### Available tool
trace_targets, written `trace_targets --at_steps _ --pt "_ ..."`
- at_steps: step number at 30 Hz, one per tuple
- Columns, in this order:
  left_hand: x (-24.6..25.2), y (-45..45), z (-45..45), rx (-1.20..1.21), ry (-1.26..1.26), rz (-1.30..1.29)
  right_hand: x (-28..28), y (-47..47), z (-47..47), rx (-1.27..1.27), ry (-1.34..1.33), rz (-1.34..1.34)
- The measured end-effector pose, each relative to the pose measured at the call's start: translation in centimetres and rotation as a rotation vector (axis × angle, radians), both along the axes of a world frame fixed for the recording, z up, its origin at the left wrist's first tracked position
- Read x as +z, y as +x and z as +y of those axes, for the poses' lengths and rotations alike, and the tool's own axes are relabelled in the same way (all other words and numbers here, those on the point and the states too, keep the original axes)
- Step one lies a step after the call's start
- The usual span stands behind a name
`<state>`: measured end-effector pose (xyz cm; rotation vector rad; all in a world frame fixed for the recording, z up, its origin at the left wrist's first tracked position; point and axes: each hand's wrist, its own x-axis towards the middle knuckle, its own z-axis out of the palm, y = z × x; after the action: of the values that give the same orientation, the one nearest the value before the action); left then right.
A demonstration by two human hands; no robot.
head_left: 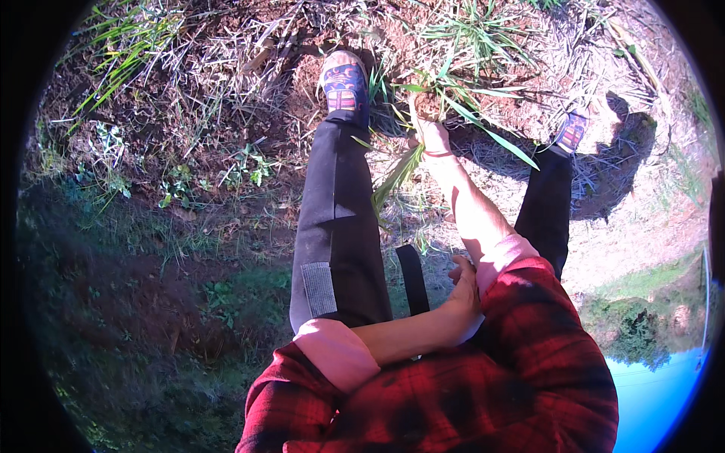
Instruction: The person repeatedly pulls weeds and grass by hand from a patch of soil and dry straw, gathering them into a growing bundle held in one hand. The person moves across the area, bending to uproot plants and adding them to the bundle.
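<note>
My right hand reaches down between my feet, closed around the base of a green grassy plant. Some of its long blades hang back beside my wrist, and a clod of reddish soil is just past the fingers. More broad green blades spread to the right of the clod; whether they belong to the same plant is unclear. My left hand lies across my lap against the rolled cuff of my right sleeve, its fingers bent. Nothing shows in it, but the palm is partly hidden.
My patterned shoes stand wide apart on reddish ground strewn with dry straw. A grass tuft grows ahead and another at the upper left. Low leafy weeds are at left. A black strap hangs between my legs.
</note>
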<state>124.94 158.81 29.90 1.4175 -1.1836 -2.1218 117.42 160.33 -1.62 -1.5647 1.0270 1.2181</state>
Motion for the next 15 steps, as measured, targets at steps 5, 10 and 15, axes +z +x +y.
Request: trace_targets --at_steps 5,10,15 --pt "0.8 -3.5 0.7 0.118 -0.077 0.086 0.7 2.0 0.9 -0.156 -0.062 0.011" --pt "0.3 -5.3 0.7 0.896 -0.109 0.037 0.0 9.0 -1.4 -0.408 -0.073 0.026" --pt "-2.6 -3.1 -1.2 1.01 -0.148 -0.018 -3.0 13.8 1.0 -0.566 -0.01 0.081"
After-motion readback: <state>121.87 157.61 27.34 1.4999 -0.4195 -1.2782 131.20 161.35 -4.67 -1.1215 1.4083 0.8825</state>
